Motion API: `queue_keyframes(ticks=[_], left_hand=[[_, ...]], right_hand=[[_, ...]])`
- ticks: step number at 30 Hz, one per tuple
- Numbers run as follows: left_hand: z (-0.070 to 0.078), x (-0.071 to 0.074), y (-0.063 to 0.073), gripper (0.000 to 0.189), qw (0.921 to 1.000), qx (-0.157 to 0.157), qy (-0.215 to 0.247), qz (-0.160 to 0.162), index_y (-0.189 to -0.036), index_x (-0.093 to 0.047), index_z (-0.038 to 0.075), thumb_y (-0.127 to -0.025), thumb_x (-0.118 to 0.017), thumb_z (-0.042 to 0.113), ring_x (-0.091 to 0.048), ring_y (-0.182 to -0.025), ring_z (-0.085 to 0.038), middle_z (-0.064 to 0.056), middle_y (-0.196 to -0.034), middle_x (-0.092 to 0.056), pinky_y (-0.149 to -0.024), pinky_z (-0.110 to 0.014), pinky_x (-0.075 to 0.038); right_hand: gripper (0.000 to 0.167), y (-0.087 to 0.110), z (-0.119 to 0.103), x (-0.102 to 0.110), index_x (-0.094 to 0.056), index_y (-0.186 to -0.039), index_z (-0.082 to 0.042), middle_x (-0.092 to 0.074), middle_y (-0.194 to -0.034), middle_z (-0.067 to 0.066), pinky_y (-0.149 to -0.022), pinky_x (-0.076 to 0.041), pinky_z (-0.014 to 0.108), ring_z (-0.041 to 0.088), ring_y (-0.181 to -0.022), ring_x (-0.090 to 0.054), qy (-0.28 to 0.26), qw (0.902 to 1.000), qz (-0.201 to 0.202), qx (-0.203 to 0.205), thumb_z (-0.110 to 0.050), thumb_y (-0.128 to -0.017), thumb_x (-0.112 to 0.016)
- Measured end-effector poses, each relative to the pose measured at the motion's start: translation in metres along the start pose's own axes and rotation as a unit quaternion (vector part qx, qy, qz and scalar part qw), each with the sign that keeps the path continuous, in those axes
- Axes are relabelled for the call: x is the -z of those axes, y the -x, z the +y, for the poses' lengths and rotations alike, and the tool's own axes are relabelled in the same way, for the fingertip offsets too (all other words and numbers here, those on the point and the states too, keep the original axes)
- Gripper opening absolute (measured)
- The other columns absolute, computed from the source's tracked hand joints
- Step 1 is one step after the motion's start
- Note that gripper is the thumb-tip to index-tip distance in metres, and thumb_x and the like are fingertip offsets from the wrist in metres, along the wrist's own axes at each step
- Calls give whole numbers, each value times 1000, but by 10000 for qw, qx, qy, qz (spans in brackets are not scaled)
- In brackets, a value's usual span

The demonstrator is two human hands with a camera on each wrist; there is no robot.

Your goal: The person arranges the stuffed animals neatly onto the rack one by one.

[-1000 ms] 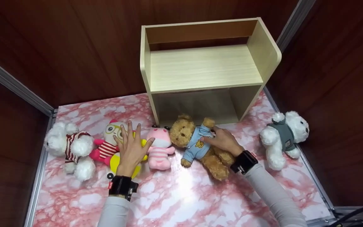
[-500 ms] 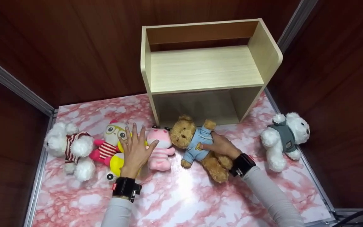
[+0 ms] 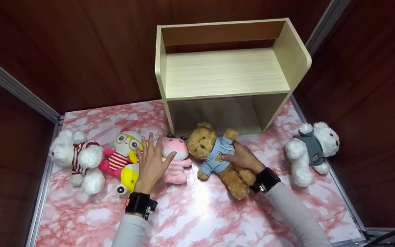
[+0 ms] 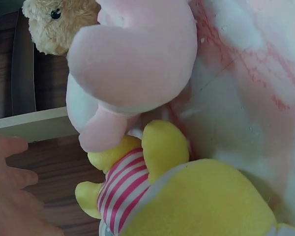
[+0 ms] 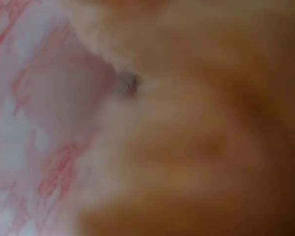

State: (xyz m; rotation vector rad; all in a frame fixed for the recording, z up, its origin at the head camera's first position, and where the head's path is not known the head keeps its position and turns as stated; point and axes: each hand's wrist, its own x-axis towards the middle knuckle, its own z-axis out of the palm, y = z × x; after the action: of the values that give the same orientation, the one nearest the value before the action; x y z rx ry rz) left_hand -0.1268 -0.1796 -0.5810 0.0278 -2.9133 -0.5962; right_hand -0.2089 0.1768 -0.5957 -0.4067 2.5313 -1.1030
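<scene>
In the head view, my right hand (image 3: 247, 158) grips the side of a brown teddy bear (image 3: 200, 141) in a light blue hoodie, thumb across its chest and the other fingers hidden behind it. Brown fur, blurred, fills most of the right wrist view. My left hand (image 3: 152, 166), fingers spread, hovers over a yellow plush toy (image 3: 128, 176) and overlaps the edge of a pink striped plush toy (image 3: 175, 169). In the left wrist view, that hand's fingers (image 4: 19, 177) stand apart from the yellow toy (image 4: 201, 201) and the pink one (image 4: 132, 64).
A two-tier wooden shelf (image 3: 228, 73) stands behind the bear. Left lie a plush toy with yellow glasses (image 3: 117, 160) and a white plush dog (image 3: 93, 157) in a striped top. Another white plush dog (image 3: 300, 156) in a grey vest lies far right. Dark panels enclose the marbled surface (image 3: 91, 216).
My left hand has drifted right toward the pink toy. My right hand has slid closer round the bear's side, its fingers now behind the bear. The toys keep their places.
</scene>
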Motion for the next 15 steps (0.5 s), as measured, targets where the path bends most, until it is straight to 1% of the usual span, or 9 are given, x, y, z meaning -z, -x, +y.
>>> queue_keyframes(ticks=[2, 5, 7, 9, 12, 15], left_hand=[[1, -1, 0, 82, 9997, -108, 108, 179, -157, -43, 6, -98, -58, 61, -17, -152, -53, -25, -167, -22, -118, -74, -14], [4, -3, 1, 80, 9988, -251, 192, 365, -155, -44, 4, -97, -60, 57, -21, -151, -52, -25, -166, -26, -118, -72, -16], [5, -4, 2, 78, 9980, -334, 235, 484, -153, -46, 3, -97, -62, 54, -22, -151, -52, -25, -165, -28, -119, -71, -17], [6, -5, 4, 77, 9973, -400, 251, 566, -153, -46, 4, -97, -62, 53, -22, -151, -51, -24, -165, -29, -119, -70, -18], [8, -9, 6, 75, 9958, -520, 363, 658, -152, -47, 3, -97, -62, 52, -22, -151, -51, -25, -165, -29, -119, -69, -19], [11, -12, 7, 73, 9934, -631, 605, 738, -151, -48, 1, -98, -63, 50, -23, -151, -52, -28, -163, -31, -120, -66, -22]], right_hand=[[80, 1, 2, 0, -48, -145, 9, -60, -137, 29, -107, -46, 54, 43, -126, -58, -88, 9999, 95, 19, -38, -89, -82], [83, 2, 4, 0, -47, -144, 11, -59, -137, 31, -107, -46, 55, 44, -126, -57, -181, 9996, 219, -13, -40, -89, -82], [84, 3, 5, -1, -47, -144, 11, -59, -136, 30, -106, -47, 54, 43, -125, -58, -314, 9990, 297, -76, -41, -88, -82], [83, 5, 5, -1, -49, -143, 9, -61, -132, 28, -104, -49, 53, 41, -121, -60, -494, 9980, 356, -147, -43, -88, -82], [82, 8, 5, -1, -50, -143, 5, -65, -128, 23, -99, -52, 48, 33, -113, -64, -772, 9955, 479, -271, -44, -87, -83], [84, 10, 3, -1, -48, -144, 4, -67, -120, 22, -87, -58, 43, 28, -91, -69, -1014, 9926, 569, -353, -46, -86, -83]])
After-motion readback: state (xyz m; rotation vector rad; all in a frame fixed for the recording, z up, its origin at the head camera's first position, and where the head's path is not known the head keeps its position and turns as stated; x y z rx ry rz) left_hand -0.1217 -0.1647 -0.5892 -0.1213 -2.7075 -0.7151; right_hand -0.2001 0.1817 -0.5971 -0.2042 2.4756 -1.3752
